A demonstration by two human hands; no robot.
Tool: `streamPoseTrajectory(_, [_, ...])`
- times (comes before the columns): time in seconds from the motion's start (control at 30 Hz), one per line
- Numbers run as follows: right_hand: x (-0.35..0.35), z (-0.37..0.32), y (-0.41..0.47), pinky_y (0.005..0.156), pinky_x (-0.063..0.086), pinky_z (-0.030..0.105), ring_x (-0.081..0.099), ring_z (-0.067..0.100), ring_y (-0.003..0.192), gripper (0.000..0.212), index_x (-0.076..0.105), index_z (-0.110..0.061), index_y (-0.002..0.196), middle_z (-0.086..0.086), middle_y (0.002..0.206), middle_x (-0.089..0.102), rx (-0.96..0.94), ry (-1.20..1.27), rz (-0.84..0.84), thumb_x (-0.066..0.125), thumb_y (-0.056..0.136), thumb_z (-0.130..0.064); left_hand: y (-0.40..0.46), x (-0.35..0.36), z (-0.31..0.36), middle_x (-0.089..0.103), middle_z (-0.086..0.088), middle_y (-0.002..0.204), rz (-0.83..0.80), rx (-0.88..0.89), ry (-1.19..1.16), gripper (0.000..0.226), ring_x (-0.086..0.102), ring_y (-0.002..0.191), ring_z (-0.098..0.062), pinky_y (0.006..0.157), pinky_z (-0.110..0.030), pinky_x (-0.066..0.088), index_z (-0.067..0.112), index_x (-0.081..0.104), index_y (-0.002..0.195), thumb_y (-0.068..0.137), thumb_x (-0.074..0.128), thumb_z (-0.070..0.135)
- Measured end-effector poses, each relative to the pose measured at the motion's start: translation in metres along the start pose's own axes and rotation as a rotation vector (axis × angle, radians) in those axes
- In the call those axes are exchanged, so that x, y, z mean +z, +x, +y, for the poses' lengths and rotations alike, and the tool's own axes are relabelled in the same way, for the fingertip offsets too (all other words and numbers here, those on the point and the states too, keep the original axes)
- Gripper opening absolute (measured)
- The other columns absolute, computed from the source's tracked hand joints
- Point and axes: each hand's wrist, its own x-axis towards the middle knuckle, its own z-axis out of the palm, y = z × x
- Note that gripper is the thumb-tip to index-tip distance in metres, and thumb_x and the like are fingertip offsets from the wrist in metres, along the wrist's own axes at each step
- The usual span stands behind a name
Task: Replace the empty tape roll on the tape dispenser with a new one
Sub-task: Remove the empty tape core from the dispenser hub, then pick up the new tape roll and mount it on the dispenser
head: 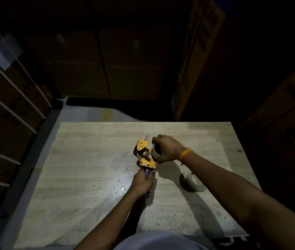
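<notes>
The left hand (142, 183) clenches the dark handle of the yellow metal tape dispenser (145, 156). The right hand (168, 147) grips a white roll (155, 152), largely hiding it. A pale translucent tape roll (191, 182) lies half-shadowed on the light wooden worktop (89, 159).

a dim storeroom or warehouse packing spot. stacked cardboard cartons (81, 65) fill the top of the frame, with printed cartons (285, 123) at the right edge and strapped boxes (8, 105) at the left. a worn wooden worktable (89, 177) fills the lower centre over a grey floor (89, 114).
</notes>
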Motion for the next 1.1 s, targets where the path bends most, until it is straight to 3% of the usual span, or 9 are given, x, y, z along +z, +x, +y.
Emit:
streamPoseTrajectory(0.2, [0.001, 0.003, -0.011, 0.066, 0.057, 0.039, 0.065, 0.03, 0.086, 0.081, 0.055, -0.015, 0.124, 0.01, 0.11, 0.063, -0.132, -0.264, -0.053, 0.09, 0.057, -0.042, -0.005, 0.0, 0.009, 0.066, -0.013, 0.076, -0.08, -0.058, -0.056, 0.032, 0.065, 0.054, -0.02, 0.049, -0.03, 0.054, 0.01, 0.054, 0.113, 0.105, 0.056, 0.041])
streamPoseTrajectory(0.33, [-0.006, 0.011, -0.018, 0.065, 0.051, 0.031, 0.066, 0.027, 0.084, 0.055, 0.062, -0.018, 0.11, 0.004, 0.098, 0.066, -0.018, 0.066, 0.14, 0.078, 0.066, -0.047, -0.001, 0.0, 0.007, 0.063, -0.013, 0.073, -0.08, -0.12, -0.092, 0.039, 0.063, 0.051, -0.023, 0.047, -0.031, 0.054, 0.004, 0.058, 0.104, 0.103, 0.059, 0.043])
streamPoseTrajectory(0.4, [-0.022, 0.008, -0.013, 0.063, 0.048, 0.031, 0.064, 0.023, 0.082, 0.048, 0.06, -0.022, 0.108, 0.001, 0.097, 0.065, -0.034, 0.135, 0.287, 0.07, 0.07, -0.049, 0.002, -0.008, -0.009, 0.064, -0.013, 0.066, -0.001, -0.19, -0.093, 0.041, 0.062, 0.047, -0.026, 0.045, -0.038, 0.058, 0.006, 0.061, 0.093, 0.101, 0.06, 0.047])
streamPoseTrajectory(0.47, [-0.041, 0.009, -0.006, 0.062, 0.051, 0.033, 0.064, 0.023, 0.084, 0.057, 0.058, -0.025, 0.111, 0.0, 0.102, 0.064, -0.007, 0.068, 0.33, 0.074, 0.064, -0.051, 0.009, -0.013, -0.034, 0.067, -0.011, 0.061, 0.023, -0.186, -0.066, 0.047, 0.065, 0.05, -0.03, 0.056, -0.052, 0.063, 0.011, 0.063, 0.086, 0.094, 0.061, 0.058])
streamPoseTrajectory(0.63, [-0.031, 0.048, -0.002, 0.081, 0.057, 0.041, 0.062, 0.03, 0.104, 0.087, 0.056, -0.016, 0.122, 0.01, 0.119, 0.063, 0.286, 0.149, 0.151, 0.09, 0.055, -0.062, -0.008, -0.018, -0.009, 0.063, -0.007, 0.056, 0.0, -0.136, -0.141, 0.047, 0.061, 0.046, -0.026, 0.046, -0.029, 0.05, 0.008, 0.058, 0.083, 0.102, 0.056, 0.051])
streamPoseTrajectory(0.8, [0.022, 0.077, -0.019, 0.093, 0.054, 0.042, 0.058, 0.032, 0.117, 0.088, 0.054, -0.011, 0.127, 0.013, 0.128, 0.057, 0.421, 0.28, -0.021, 0.094, 0.059, -0.049, -0.003, -0.019, -0.026, 0.068, -0.009, 0.068, 0.045, -0.126, -0.149, 0.053, 0.065, 0.058, -0.026, 0.06, -0.041, 0.054, 0.012, 0.061, 0.089, 0.09, 0.062, 0.065])
streamPoseTrajectory(0.9, [0.044, 0.092, -0.033, 0.094, 0.054, 0.043, 0.053, 0.036, 0.119, 0.081, 0.053, -0.012, 0.126, 0.015, 0.128, 0.053, 0.505, 0.229, -0.082, 0.094, 0.062, -0.041, -0.014, -0.014, -0.022, 0.062, -0.012, 0.057, 0.06, -0.122, -0.217, 0.047, 0.06, 0.05, -0.029, 0.054, -0.038, 0.053, 0.006, 0.057, 0.078, 0.102, 0.061, 0.047])
streamPoseTrajectory(1.1, [0.069, 0.123, -0.059, 0.102, 0.051, 0.051, 0.038, 0.042, 0.132, 0.088, 0.042, -0.009, 0.134, 0.018, 0.135, 0.043, 0.672, 0.195, -0.168, 0.091, 0.064, -0.034, -0.021, -0.006, -0.024, 0.06, -0.007, 0.058, 0.08, -0.13, -0.235, 0.035, 0.056, 0.043, -0.022, 0.045, -0.032, 0.05, 0.005, 0.054, 0.088, 0.105, 0.061, 0.035])
